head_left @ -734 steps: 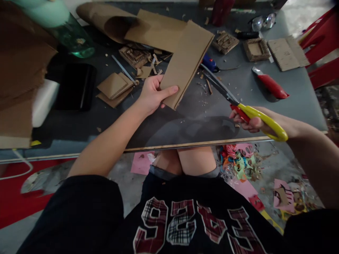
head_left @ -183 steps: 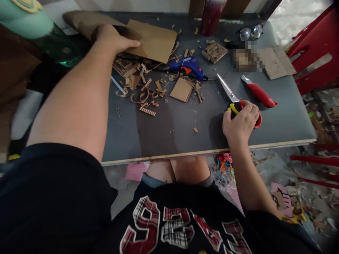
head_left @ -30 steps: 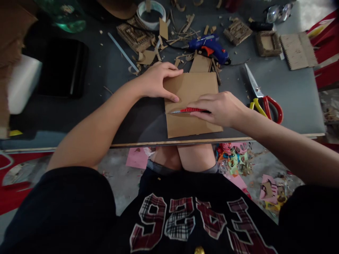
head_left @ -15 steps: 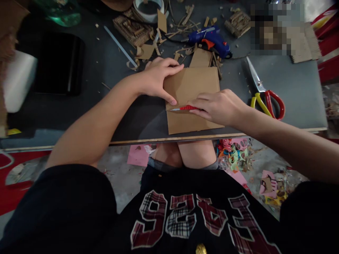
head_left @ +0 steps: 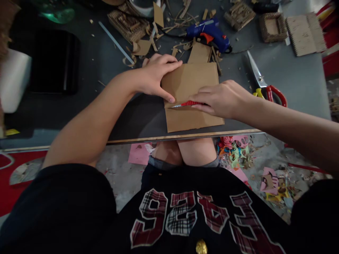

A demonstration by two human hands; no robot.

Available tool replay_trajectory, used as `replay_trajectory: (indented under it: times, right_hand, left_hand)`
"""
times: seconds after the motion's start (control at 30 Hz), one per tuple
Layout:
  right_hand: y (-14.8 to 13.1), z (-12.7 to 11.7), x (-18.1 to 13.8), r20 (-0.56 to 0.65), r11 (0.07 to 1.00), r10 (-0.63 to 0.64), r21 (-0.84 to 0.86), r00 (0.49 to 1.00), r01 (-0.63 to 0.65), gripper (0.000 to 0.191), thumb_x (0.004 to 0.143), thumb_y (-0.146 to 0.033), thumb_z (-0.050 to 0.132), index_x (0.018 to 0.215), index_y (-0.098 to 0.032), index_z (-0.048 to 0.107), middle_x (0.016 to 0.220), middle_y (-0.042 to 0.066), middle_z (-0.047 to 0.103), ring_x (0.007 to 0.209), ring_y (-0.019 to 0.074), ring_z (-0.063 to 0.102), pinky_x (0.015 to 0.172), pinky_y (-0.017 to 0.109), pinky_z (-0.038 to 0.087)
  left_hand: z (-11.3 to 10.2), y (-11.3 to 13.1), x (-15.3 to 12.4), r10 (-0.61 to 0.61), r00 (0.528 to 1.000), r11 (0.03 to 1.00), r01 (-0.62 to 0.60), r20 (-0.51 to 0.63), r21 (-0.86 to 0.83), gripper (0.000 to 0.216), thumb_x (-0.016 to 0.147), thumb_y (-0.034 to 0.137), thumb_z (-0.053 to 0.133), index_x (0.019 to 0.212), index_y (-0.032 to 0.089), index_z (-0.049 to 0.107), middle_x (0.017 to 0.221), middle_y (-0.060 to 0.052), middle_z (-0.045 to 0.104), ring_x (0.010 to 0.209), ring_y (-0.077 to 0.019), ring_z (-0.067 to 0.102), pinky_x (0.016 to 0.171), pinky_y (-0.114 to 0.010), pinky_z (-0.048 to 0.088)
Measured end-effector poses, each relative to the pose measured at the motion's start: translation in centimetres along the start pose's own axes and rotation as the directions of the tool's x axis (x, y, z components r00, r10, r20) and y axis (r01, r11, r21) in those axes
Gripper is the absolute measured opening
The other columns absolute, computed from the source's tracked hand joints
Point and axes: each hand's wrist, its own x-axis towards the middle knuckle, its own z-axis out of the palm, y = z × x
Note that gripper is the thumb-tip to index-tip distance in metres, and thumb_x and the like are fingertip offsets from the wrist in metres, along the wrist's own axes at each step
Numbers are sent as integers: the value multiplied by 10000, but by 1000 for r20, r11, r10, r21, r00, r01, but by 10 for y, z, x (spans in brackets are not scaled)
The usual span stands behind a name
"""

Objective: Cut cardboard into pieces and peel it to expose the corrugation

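A flat piece of brown cardboard [head_left: 193,83] lies at the table's front edge. My left hand [head_left: 160,76] presses on its left side, thumb and fingers spread apart. In my right hand [head_left: 218,98] is a red-handled craft knife [head_left: 189,103], gripped between thumb and fingers. Its blade points left and touches the cardboard just below my left thumb, close to the left edge. A thin line runs from that edge to the blade tip. To the right lie scissors [head_left: 261,79] with red and yellow handles, partly behind my right forearm.
Behind the cardboard lie a blue glue gun [head_left: 209,33], cardboard scraps [head_left: 200,53] and a glue stick [head_left: 115,40]. Small corrugated boxes [head_left: 272,28] sit at the back. A black case [head_left: 55,61] and white roll [head_left: 14,81] are at left. Paper scraps [head_left: 238,151] litter the floor.
The knife tip has shifted slightly right, away from the cardboard's left edge. My left hand keeps its place on the cardboard. The view has moved a little.
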Motion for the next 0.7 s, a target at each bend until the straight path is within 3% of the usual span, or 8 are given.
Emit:
replay_trajectory:
  times: [0.1,0.27,0.43,0.7]
  right_hand:
    - [8,2,-6,-10,1000,15,14,1000,-15,518,1077,-525,288,1278,-302,711,1067,31,764,891,180,668,658,285,332]
    - [25,5,-18,-21,999,-1,36,1000,1,525,1068,-551,293,1318,-324,694,1092,31,768,924,194,676,664,293,359]
    - [38,6,-30,-6,996,17,83,1000,-16,509,1063,-563,294,1347,-380,675,1114,-1,767,954,198,682,685,308,389]
    - [53,7,-42,-12,988,45,149,999,-43,509,1043,-609,328,1328,-402,696,1099,0,779,929,196,681,683,331,400]
  left_hand:
    - [1,-3,1,17,1000,1000,-17,-5,-4,1287,576,972,563,1636,331,212,1590,79,429,1461,-381,129,1236,-525,41]
    - [1,-4,1,8,1000,1000,-8,-7,1,1323,552,963,612,1632,289,256,1670,29,287,1472,-414,158,1233,-546,72]
    - [0,-3,-1,31,1000,999,-31,4,-6,1255,619,919,617,1641,311,216,1585,20,414,1481,-432,135,1234,-584,15]
    - [1,-11,2,38,999,999,-38,4,-7,1231,599,824,718,1636,383,220,1609,50,373,1466,-469,138,1229,-612,49]
